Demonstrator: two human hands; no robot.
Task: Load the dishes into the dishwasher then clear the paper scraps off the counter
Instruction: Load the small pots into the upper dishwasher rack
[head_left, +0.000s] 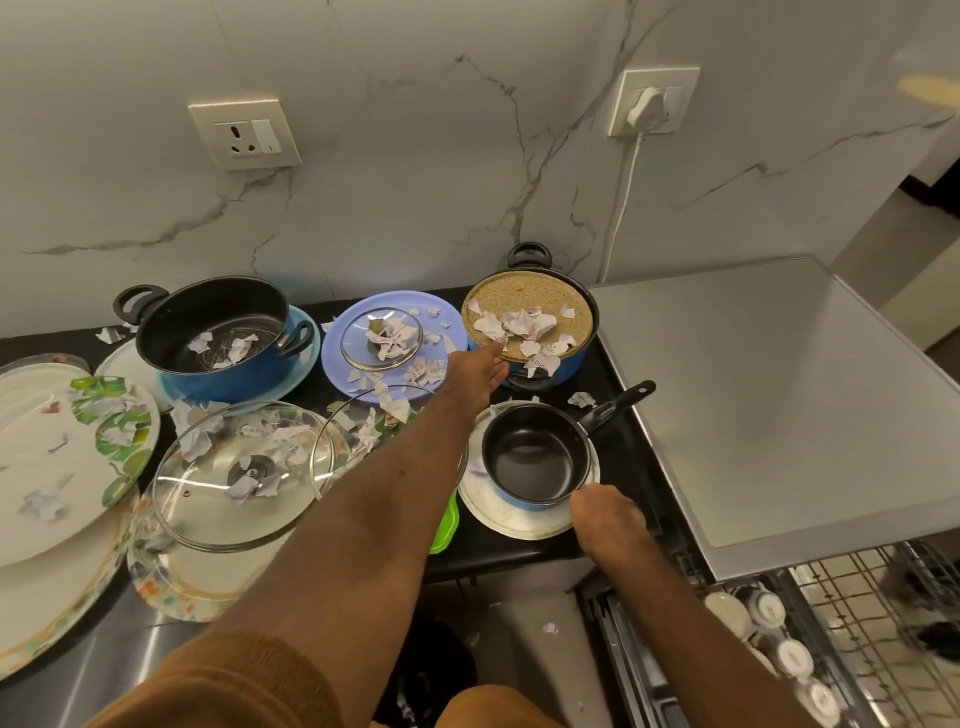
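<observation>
Both outstretched: left hand (479, 370) pinches plate (519, 299), right hand (609, 515) apparently holds saucepan (530, 460).

**Veined marble wall (415, 156) with two sockets**
The pale wall is crossed by grey veins running in slanted lines. At the left sits a cream socket plate (244, 136) with a white switch beside its pin holes. At the right, a second socket plate (655, 101) holds a white plug (644, 106), and its white cord (621, 208) hangs down the wall. A dark doorway (930, 192) shows at the far right.
</observation>
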